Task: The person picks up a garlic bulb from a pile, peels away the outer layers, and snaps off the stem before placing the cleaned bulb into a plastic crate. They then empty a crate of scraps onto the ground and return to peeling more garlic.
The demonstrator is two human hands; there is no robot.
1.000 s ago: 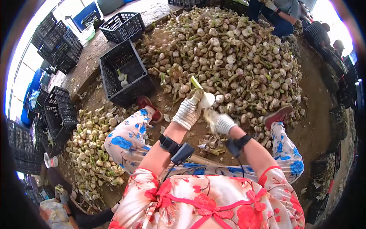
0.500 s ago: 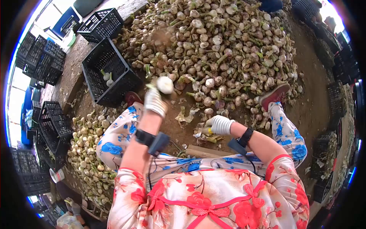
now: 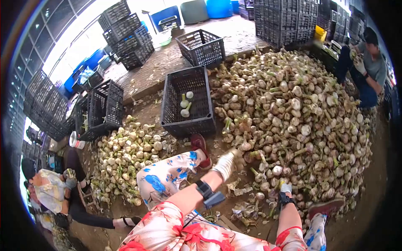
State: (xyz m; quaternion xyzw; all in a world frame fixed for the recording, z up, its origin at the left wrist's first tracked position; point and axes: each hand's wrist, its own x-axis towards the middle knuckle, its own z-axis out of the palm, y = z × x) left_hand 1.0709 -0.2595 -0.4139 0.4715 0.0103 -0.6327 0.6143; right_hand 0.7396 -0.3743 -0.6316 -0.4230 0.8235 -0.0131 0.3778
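Note:
My left hand (image 3: 225,165), in a white ribbed glove, reaches to the near edge of the large garlic pile (image 3: 293,113). Motion smears its fingers, so any bulb in them cannot be made out. My right hand (image 3: 285,188), also gloved, is at the pile's lower edge. Its fingers look closed around something small with a yellow spot, mostly hidden. In the black crate (image 3: 169,106) beyond my left hand lie three trimmed bulbs (image 3: 185,112) with short stems.
A smaller heap of paler garlic (image 3: 125,152) lies left of my leg. Empty crates (image 3: 201,46) and crate stacks (image 3: 287,23) stand behind. One person (image 3: 372,62) sits at far right, another (image 3: 52,188) at lower left.
The view has swung up and left. A third bulb is now in the crate. The white bulb seen at my left hand before is no longer there, and that hand is now at the pile.

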